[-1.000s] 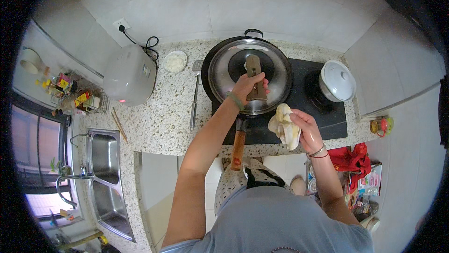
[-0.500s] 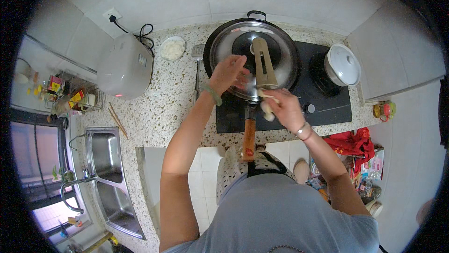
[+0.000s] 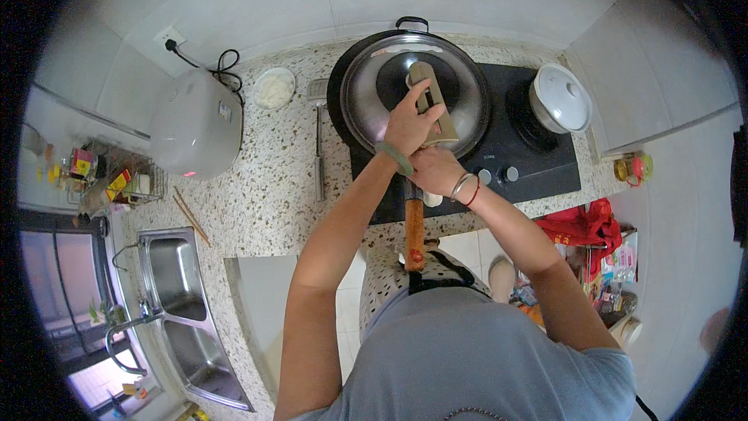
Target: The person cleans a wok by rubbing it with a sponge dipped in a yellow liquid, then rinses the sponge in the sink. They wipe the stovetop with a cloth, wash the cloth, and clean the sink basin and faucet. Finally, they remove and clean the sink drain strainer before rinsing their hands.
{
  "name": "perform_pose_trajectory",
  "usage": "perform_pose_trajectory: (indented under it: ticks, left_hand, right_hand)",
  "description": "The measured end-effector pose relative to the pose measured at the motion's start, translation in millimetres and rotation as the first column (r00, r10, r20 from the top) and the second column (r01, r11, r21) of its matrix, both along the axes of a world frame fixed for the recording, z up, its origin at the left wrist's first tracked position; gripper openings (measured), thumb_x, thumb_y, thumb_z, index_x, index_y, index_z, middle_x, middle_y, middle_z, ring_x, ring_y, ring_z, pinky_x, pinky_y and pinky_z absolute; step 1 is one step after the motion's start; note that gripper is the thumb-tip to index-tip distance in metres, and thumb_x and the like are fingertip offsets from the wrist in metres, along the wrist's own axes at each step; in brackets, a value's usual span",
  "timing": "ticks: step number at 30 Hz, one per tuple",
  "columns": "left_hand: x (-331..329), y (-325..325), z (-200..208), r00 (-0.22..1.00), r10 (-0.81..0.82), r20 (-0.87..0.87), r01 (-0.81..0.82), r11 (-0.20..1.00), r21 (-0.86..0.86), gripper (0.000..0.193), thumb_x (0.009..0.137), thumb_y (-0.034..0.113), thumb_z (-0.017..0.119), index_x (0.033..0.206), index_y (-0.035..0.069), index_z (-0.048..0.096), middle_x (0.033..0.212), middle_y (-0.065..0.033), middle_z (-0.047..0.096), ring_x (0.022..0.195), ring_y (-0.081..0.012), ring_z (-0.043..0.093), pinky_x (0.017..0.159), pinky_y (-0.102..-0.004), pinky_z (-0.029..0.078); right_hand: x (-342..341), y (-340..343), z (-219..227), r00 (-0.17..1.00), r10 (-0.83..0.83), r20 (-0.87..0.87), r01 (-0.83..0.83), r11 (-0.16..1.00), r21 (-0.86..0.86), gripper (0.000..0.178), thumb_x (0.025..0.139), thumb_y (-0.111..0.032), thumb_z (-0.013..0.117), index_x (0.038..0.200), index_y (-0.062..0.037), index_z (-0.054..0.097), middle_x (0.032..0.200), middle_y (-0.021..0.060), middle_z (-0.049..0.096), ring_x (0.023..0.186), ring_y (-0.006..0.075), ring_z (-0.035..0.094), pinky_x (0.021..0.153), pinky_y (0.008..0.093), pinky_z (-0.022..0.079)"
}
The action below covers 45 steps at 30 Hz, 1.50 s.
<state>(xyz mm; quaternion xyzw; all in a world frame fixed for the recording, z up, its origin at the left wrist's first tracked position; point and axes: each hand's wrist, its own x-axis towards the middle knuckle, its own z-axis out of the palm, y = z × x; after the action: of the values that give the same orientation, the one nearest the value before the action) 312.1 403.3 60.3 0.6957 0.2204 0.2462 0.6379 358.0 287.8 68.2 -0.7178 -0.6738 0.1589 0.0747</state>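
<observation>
Fingers (image 3: 421, 92) of left hand (image 3: 407, 129): closed on tall brown lid handle (image 3: 442, 133), thumb and forefinger set along its side; green bangle (image 3: 395, 158) at wrist. Right hand (image 3: 438, 170): just below, over near rim of wok (image 3: 335, 98), fingers bent inward, tips hidden beside left wrist; cannot tell whether closed on pale cloth-like piece (image 3: 432, 199) showing in part beneath the palm.

Domed metal lid (image 3: 461, 70), dark-centred: seated on wok, just inside its rim. Wooden handle (image 3: 415, 230): projecting from near side of wok, toward wearer. Black loop (image 3: 412, 24): at far side of wok.

Black cooktop (image 3: 538, 187) with two knobs: under wok and extending to its right. White lidded pot (image 3: 559, 100): on cooktop, right of wok, apart from it. Slotted metal turner (image 3: 319, 164): lying lengthwise on speckled counter (image 3: 269, 187), just left of wok. Small white bowl (image 3: 274, 88) with white contents: farther left of wok. Pale grey appliance (image 3: 195, 125), corded: left of wok, beyond bowl. Pair of chopsticks (image 3: 191, 218): left of wok and nearer wearer.
</observation>
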Motion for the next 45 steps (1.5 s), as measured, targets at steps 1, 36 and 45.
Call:
perform_pose_trajectory:
  ticks: [1, 36, 45]
  left_hand:
    - [1.4, 0.6, -0.2, 0.999, -0.042, -0.011, 0.041, 0.998, -0.052, 0.063, 0.085, 0.029, 0.067, 0.139, 0.009, 0.039, 0.095, -0.0123, 0.066, 0.072, -0.0145, 0.064, 0.063, -0.0270, 0.051]
    - [-5.4, 1.4, 16.3, 0.988, -0.157, -0.002, 0.142, 0.899, -0.413, 0.063, 0.090, 0.015, 0.056, 0.146, 0.021, 0.028, 0.071, -0.0092, 0.058, 0.052, -0.0171, 0.057, 0.037, -0.0317, 0.049]
    - [-6.8, -2.7, 25.1, 0.986, -0.148, -0.081, 0.098, 0.895, -0.436, 0.063, 0.091, 0.015, 0.057, 0.146, 0.027, 0.028, 0.072, -0.0086, 0.057, 0.049, -0.0222, 0.059, 0.036, -0.0324, 0.049]
  right_hand:
    - [5.5, -2.2, 1.6, 1.000, -0.021, -0.010, 0.020, 0.999, -0.046, 0.019, 0.082, -0.017, 0.053, 0.094, -0.0116, 0.066, 0.087, 0.0119, 0.066, 0.083, 0.0312, 0.064, 0.075, 0.0429, 0.052]
    - [-32.1, -75.9, 23.2, 0.473, -0.122, -0.873, 0.331, 0.942, 0.048, 0.022, 0.085, -0.003, 0.055, 0.103, -0.0033, 0.068, 0.095, 0.0052, 0.069, 0.085, 0.0114, 0.063, 0.076, 0.0248, 0.050]
    - [39.8, -112.6, 46.3, 0.687, -0.492, -0.534, 0.681, 0.693, 0.237, 0.025, 0.082, -0.003, 0.056, 0.103, -0.0071, 0.069, 0.087, 0.0063, 0.068, 0.075, 0.0151, 0.059, 0.068, 0.0272, 0.049]
